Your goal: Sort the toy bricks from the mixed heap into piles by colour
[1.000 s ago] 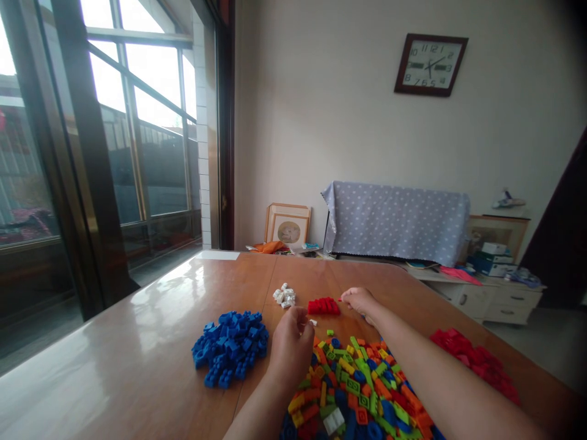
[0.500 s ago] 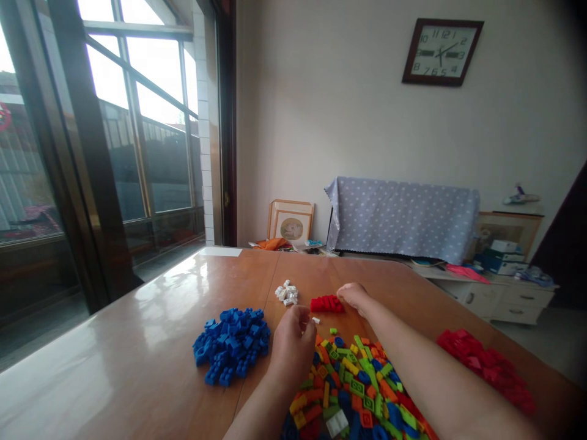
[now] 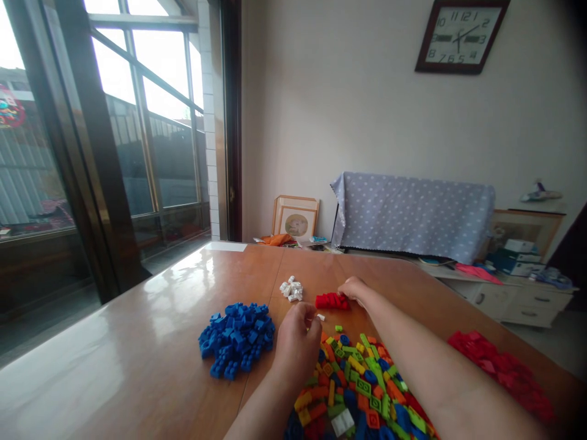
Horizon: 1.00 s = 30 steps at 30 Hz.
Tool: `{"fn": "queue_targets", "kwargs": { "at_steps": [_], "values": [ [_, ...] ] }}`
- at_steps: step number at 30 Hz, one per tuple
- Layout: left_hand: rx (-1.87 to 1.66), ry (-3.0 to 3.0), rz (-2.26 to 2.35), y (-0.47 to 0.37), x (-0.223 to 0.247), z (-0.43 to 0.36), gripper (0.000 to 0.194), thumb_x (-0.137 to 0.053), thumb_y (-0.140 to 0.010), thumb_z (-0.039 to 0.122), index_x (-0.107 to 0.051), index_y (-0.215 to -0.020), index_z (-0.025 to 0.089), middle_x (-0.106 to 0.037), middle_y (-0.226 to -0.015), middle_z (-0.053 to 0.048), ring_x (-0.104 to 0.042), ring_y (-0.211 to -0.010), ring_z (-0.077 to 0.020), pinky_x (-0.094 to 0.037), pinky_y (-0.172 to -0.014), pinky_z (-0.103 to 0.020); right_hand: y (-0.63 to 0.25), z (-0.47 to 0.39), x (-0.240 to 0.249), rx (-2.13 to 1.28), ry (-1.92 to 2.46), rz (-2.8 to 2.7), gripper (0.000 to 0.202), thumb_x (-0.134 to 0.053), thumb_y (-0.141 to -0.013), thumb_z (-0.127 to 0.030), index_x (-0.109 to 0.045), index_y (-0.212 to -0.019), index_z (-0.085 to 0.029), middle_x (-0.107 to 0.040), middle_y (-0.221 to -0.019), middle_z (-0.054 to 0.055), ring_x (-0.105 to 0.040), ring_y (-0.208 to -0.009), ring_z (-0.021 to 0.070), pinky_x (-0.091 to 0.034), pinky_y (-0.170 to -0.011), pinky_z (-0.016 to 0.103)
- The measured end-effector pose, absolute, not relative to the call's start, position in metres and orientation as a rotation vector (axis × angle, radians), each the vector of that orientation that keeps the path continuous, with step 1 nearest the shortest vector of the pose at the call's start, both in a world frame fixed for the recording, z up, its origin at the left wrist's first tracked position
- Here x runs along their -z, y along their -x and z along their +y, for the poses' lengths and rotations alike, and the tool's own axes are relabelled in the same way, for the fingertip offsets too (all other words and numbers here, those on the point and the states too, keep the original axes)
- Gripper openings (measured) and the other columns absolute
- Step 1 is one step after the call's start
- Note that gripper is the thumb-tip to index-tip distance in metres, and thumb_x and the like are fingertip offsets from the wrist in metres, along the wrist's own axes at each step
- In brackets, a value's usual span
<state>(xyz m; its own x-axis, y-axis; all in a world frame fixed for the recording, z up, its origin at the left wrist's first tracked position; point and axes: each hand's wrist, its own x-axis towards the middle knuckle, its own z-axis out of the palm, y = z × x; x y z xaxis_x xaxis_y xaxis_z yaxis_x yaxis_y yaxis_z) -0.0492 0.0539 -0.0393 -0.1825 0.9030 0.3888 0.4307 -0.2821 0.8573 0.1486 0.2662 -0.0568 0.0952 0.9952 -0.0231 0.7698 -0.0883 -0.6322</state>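
Over the near edge of the table, my left hand is curled, thumb close to the fingers; anything in its grip is hidden. A small white brick lies just beyond its fingertips. My right hand reaches further out, its fingers closed at the right end of a short row of red bricks on the table. Its fingertips are partly hidden. Beneath and between my arms spreads a mixed heap of toy bricks in green, orange, yellow, blue and red. One small green brick sits at its far edge.
A blue brick pile stands left of my left hand, a small white brick pile beyond it. Another red brick pile is right of my right forearm. The wooden table ends before a cloth-covered object and a cabinet.
The whole view has shifted slightly right and up. Both hands keep nearly the same places beside the bricks; the piles look unchanged.
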Motion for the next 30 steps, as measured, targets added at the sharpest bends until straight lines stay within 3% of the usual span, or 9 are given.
{"fn": "queue_targets", "kwargs": {
  "at_steps": [6,10,13,17,30],
  "values": [
    [-1.471,-1.681,1.534,0.049,0.039,0.053,0.011,-0.055,-0.086,0.025,-0.064,-0.091,0.019,-0.068,-0.089,-0.003,-0.062,-0.083,-0.0164,-0.042,-0.074,-0.025,-0.155,0.25,0.043,-0.733,1.948,-1.666,0.02,-0.076,-0.076,-0.026,-0.062,-0.068,-0.014,-0.05,-0.049,-0.005,-0.048,-0.047,0.0092,-0.035,-0.044,0.021],
    [-1.466,-1.688,1.545,0.049,0.039,0.054,0.011,-0.055,-0.086,0.024,-0.065,-0.09,0.019,-0.068,-0.088,-0.002,-0.061,-0.082,-0.0158,-0.041,-0.072,-0.025,-0.157,0.241,0.033,-0.902,1.968,-1.669,0.023,-0.062,-0.096,-0.036,-0.064,-0.097,-0.013,-0.065,-0.082,0.0,-0.059,-0.063,0.0092,-0.051,-0.057,0.023],
    [-1.468,-1.681,1.551,0.05,0.039,0.055,0.012,-0.055,-0.086,0.025,-0.065,-0.091,0.019,-0.068,-0.088,-0.002,-0.061,-0.081,-0.0157,-0.041,-0.072,-0.025,-0.158,0.235,0.03,-1.01,1.982,-1.648,0.027,-0.061,-0.097,-0.035,-0.063,-0.114,-0.014,-0.067,-0.105,0.005,-0.066,-0.084,0.0151,-0.058,-0.072,0.032],
    [-1.475,-1.672,1.557,0.051,0.039,0.055,0.013,-0.055,-0.086,0.025,-0.065,-0.091,0.019,-0.068,-0.088,-0.002,-0.061,-0.082,-0.0156,-0.041,-0.072,-0.025,-0.157,0.228,0.033,-1.101,2.0,-1.592,0.033,-0.061,-0.097,-0.035,-0.06,-0.124,-0.016,-0.064,-0.12,0.009,-0.065,-0.1,0.0206,-0.057,-0.085,0.04],
    [-1.493,-1.654,1.516,0.05,0.037,0.053,0.014,-0.056,-0.086,0.026,-0.066,-0.092,0.019,-0.069,-0.09,-0.003,-0.062,-0.083,-0.0162,-0.043,-0.073,-0.025,-0.146,0.221,0.035,-1.148,1.885,-1.461,0.036,-0.061,-0.097,-0.035,-0.059,-0.127,-0.016,-0.061,-0.125,0.01,-0.064,-0.105,0.0224,-0.056,-0.089,0.043]
  ]
}}
